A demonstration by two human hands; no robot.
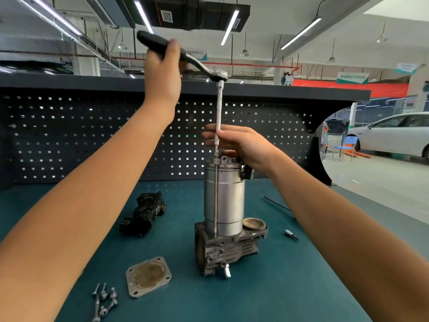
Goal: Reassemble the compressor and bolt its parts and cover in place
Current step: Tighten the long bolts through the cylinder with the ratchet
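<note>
The compressor (224,201) stands upright in the middle of the table (278,287), its silver cylinder rising from the finned base. A long bolt (216,196) runs straight down the cylinder's left side into that base.

The left hand (162,56) is raised high, its fingers (174,46) wrapped round the black handle of the ratchet (218,74). The handle reaches up and to the left from the ratchet's head. From the head an extension (219,105) drops vertically to the top of the compressor, in line with the bolt. The right hand (246,145) is the nearer one to the bolt head. It pinches the extension's lower end between thumb and fingertips, just above the top flange. The socket's seat on the bolt head is probably good, though the hand partly hides it.

The coming move turns on that vertical axis: the handle should swing level round it while the right hand holds the extension plumb.

The cover (148,276) lies flat near the left of the base, with loose bolts (104,300) nearer again. A black part (144,214) lies to the left and a bit (291,234) to the right.
</note>
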